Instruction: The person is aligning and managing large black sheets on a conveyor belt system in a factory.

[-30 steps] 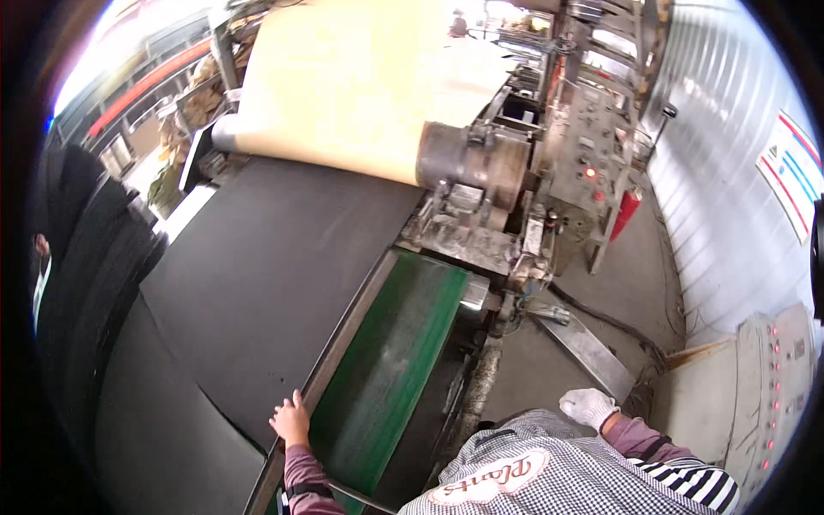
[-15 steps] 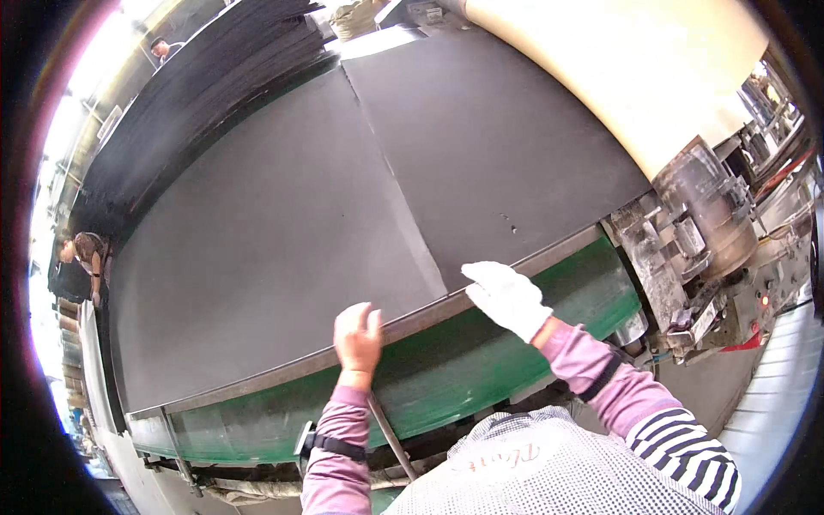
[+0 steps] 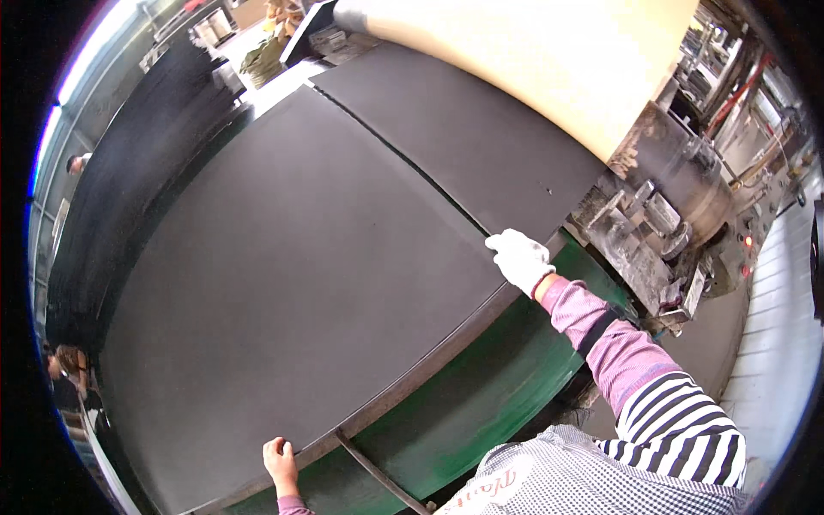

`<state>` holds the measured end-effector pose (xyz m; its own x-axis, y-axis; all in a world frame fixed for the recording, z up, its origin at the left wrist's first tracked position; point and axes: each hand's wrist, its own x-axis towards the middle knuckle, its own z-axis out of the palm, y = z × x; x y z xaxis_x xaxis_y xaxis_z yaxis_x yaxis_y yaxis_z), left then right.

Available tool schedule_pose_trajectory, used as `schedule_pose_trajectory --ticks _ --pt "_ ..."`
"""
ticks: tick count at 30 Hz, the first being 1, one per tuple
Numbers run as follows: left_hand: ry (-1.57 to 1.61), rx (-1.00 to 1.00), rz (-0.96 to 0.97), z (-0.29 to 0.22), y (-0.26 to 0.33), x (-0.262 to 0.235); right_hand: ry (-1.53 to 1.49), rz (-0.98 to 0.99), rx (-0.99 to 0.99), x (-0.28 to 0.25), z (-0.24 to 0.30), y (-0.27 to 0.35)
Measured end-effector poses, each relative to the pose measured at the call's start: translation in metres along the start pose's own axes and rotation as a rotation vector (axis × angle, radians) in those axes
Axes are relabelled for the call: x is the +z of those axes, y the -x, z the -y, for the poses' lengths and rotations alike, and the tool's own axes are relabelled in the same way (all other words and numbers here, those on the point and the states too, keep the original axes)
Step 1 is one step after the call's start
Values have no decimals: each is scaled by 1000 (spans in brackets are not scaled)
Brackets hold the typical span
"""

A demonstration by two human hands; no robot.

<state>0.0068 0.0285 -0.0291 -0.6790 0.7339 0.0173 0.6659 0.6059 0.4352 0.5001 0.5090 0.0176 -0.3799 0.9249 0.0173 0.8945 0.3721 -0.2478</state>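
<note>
A large black rubber sheet (image 3: 292,283) lies flat on a green machine table (image 3: 481,412). My right hand (image 3: 520,259), in a white glove, grips the sheet's near right corner, beside the narrow gap to a second black sheet (image 3: 463,137). My bare left hand (image 3: 280,462) holds the same sheet's near edge, far to the left. A wide tan roll (image 3: 558,60) lies behind the second sheet.
A grey metal roller and machine head (image 3: 669,197) stand to the right of the table. A stack of black sheets (image 3: 129,189) runs along the far left. A person (image 3: 64,365) stands at the left end, another (image 3: 77,163) farther back. A metal bar (image 3: 378,472) leans by the table's front.
My hands have spread apart along the sheet's near edge: the right one moved to its right corner, the left one far left. The view has shifted closer over the sheet.
</note>
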Motion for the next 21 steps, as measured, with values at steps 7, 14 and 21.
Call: schedule_pose_trajectory --ticks 7,14,21 --pt "-126 118 272 -99 -8 13 -32 -63 120 -27 -109 -46" --pt "-189 204 462 -222 -19 55 238 31 259 -29 -114 -61" --pt "-230 323 422 -348 -23 110 158 -70 247 -36 -117 -57"
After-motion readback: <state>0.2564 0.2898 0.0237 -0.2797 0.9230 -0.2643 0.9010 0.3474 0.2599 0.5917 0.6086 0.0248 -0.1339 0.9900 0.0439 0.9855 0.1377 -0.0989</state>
